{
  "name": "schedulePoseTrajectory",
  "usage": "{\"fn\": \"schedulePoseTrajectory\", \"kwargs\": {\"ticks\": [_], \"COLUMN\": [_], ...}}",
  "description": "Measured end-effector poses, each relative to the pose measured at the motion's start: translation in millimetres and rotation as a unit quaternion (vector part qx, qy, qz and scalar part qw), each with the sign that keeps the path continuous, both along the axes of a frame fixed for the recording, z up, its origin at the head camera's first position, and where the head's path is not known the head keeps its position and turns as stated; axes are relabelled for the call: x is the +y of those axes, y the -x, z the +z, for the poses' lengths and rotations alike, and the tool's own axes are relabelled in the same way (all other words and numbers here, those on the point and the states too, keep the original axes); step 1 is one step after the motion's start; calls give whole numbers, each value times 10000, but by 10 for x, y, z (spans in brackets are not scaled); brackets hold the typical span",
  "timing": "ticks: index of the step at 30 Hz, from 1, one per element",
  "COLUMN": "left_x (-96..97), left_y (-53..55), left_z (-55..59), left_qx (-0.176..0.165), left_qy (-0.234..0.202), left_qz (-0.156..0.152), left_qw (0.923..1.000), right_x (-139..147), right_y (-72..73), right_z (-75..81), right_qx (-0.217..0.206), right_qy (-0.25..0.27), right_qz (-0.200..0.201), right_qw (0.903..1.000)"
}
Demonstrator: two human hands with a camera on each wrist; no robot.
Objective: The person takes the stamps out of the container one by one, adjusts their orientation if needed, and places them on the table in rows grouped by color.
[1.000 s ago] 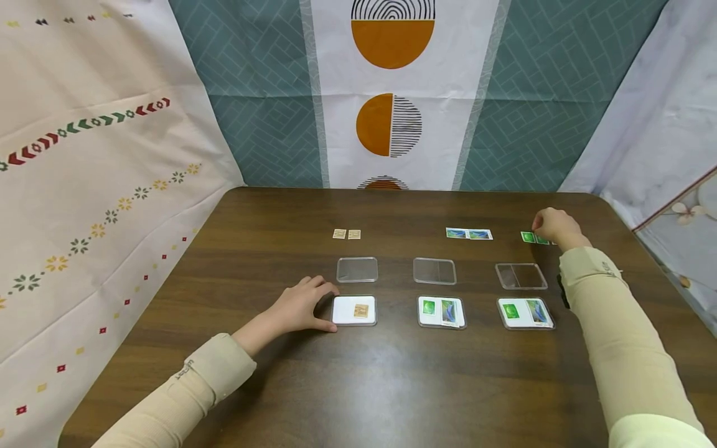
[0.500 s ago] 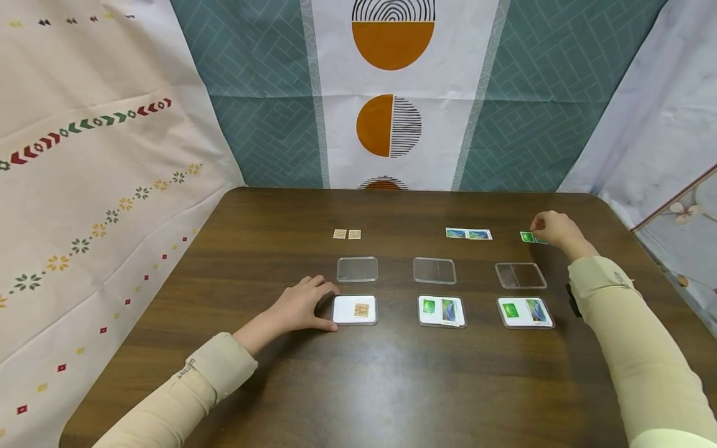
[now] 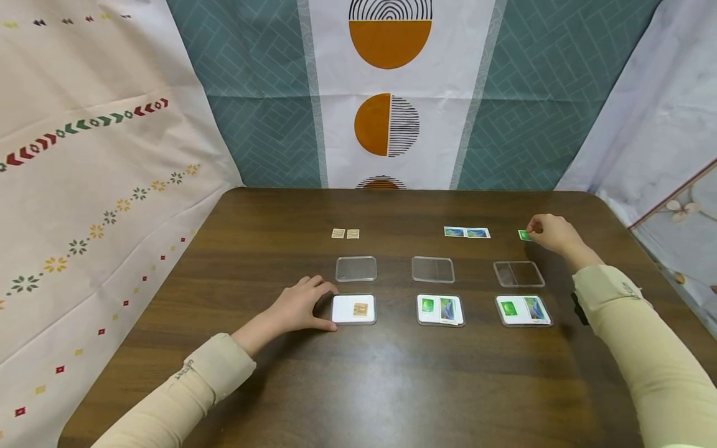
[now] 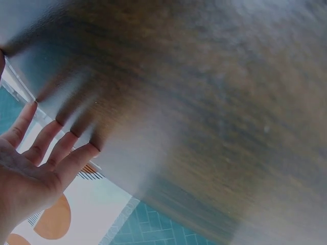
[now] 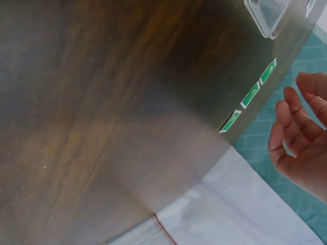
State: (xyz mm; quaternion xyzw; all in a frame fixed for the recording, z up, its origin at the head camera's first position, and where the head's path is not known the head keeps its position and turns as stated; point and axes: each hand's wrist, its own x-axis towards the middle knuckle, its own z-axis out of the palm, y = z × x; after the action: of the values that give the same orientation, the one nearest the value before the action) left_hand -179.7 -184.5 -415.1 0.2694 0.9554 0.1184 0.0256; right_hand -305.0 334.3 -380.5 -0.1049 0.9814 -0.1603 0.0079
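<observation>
My left hand rests on the table, thumb and index fingertip at the left corners of a clear case with a white insert and a tan stamp. Its fingers are extended in the left wrist view. At the back right my right hand is over a row of green stamps, hiding most of them. Three green stamps, one of them here, lie on the table in the right wrist view. The right fingers are loosely bent, thumb near index finger, with nothing visible between them.
Two more cases hold a green and a landscape stamp each, in the middle and right. Behind the cases lie three clear lids, such as the left one. Tan stamps and blue landscape stamps lie farther back.
My right hand has shifted slightly left along the green stamps, covering more of them, while its forearm has swung right. The left hand stays at the left case.
</observation>
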Motion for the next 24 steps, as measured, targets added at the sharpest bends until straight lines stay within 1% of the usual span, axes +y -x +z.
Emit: {"fn": "schedulePoseTrajectory", "kwargs": {"ticks": [8,13,20,24], "left_x": [3,9,5,8], "left_y": [8,24,28,34], "left_z": [15,27,18,13], "left_qx": [-68,-27,-56,-52], "left_qy": [3,14,39,36], "left_qz": [-1,-6,-38,-43], "left_qw": [10000,10000,10000,10000], "right_x": [-70,-134,-248,-303], "right_y": [-59,-83,-125,-148], "right_z": [4,21,36,45], "right_qx": [102,172,168,257], "right_qy": [-3,-39,18,66], "right_qz": [188,316,407,434], "right_qw": [9998,9993,9990,9987]}}
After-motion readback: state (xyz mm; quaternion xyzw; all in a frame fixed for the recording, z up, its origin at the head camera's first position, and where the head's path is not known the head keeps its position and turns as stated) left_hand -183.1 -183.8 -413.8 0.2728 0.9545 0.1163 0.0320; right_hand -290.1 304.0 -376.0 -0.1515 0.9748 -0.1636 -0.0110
